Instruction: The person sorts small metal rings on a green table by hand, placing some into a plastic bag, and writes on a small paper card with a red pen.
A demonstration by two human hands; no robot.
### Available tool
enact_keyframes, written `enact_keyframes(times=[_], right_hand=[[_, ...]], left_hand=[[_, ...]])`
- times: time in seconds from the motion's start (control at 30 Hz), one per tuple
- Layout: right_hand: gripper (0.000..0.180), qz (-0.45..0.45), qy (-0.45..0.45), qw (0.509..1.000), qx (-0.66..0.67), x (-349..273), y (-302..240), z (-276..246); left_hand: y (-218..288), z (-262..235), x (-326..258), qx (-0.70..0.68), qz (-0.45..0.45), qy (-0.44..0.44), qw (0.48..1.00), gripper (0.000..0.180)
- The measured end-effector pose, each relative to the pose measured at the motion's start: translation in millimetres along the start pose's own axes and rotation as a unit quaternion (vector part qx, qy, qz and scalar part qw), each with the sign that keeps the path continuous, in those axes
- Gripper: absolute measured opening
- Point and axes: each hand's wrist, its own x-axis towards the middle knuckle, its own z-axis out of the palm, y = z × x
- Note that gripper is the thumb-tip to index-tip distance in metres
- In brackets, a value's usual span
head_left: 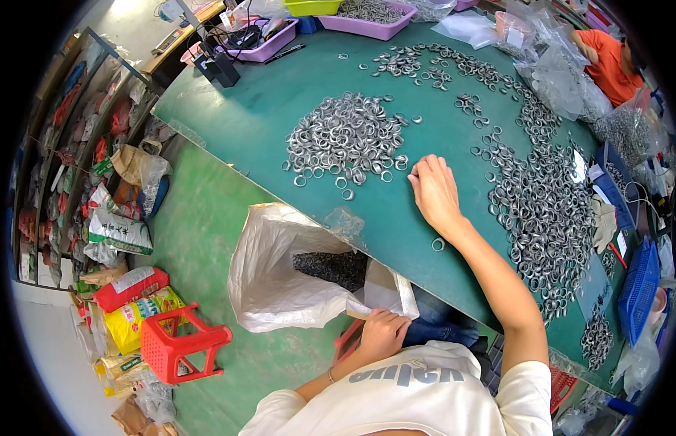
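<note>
My right hand (434, 190) is over the green tabletop, beside the right edge of a heap of grey metal rings (345, 134). Its fingers curl downward and press together; whatever they may hold is hidden beneath them. One loose ring (438, 244) lies near my right wrist. Below the table edge, my left hand (383, 334) is closed on the near rim of a white woven sack (280, 298). The sack gapes toward the table, with a mass of dark small pieces (330, 269) inside. A larger spread of rings (545, 225) covers the table to the right.
Purple trays (370, 27) stand at the table's far edge. Plastic bags (563, 80) and a blue basket (638, 291) line the right. A person in orange (612, 65) sits beyond. On the floor at left are a red stool (181, 341), sacks and a loaded rack (76, 145).
</note>
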Motion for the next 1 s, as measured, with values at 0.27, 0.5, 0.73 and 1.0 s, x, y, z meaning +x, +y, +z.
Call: enact_keyframes(times=[0.27, 0.5, 0.73, 1.0], right_hand=[[0.016, 0.03, -0.035, 0.999, -0.025, -2, 9, 10], [0.015, -0.065, 0.033, 0.995, 0.065, 9, -19, 18], [0.015, -0.046, -0.016, 0.999, 0.025, 15, -19, 27], [0.015, -0.063, -0.188, 0.928, 0.316, -22, -78, -10]], left_hand=[[2, -1, 1, 0.003, 0.005, 0.004, 1.0, 0.006], [1, -1, 1, 0.003, 0.013, 0.014, 1.0, 0.005], [3, -2, 2, -0.006, 0.003, 0.008, 1.0, 0.006], [0, 0, 2, 0.0, 0.007, -0.002, 1.0, 0.007]])
